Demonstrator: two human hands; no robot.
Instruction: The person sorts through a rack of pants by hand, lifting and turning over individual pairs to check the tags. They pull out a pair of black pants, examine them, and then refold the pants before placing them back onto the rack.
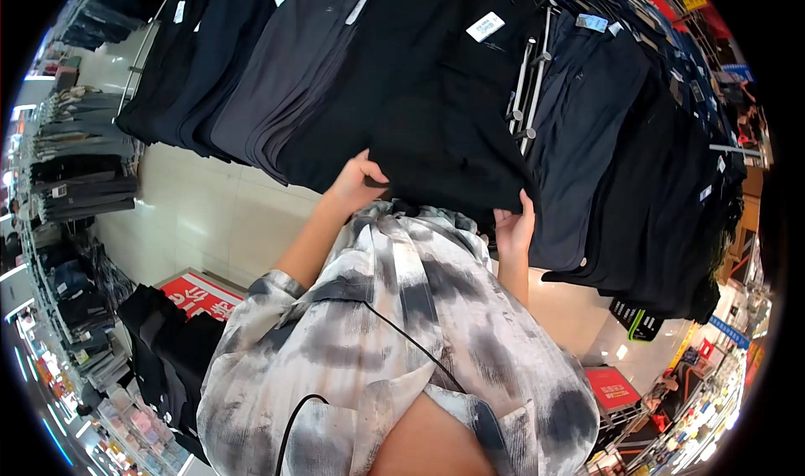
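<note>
A pair of black trousers (453, 162) hangs from the rack in front of me, its lower end drawn out toward my body. My left hand (359, 181) is closed on the left side of the hem, thumb and fingers pinching the cloth. At the right corner of the hem, my right hand (515, 220) grips the fabric, thumb upright along the edge and some fingers hidden. White tags (485, 28) show near the top of the trousers. Grey trousers (281, 82) hang close by on the left.
Dark trousers (599, 141) hang on the right beyond metal rack prongs (527, 90). More clothes racks (84, 157) line the left side. A red sign (197, 296) stands low at left, and a red box-like sign (612, 388) is at lower right. Pale tiled floor (201, 199) shows between.
</note>
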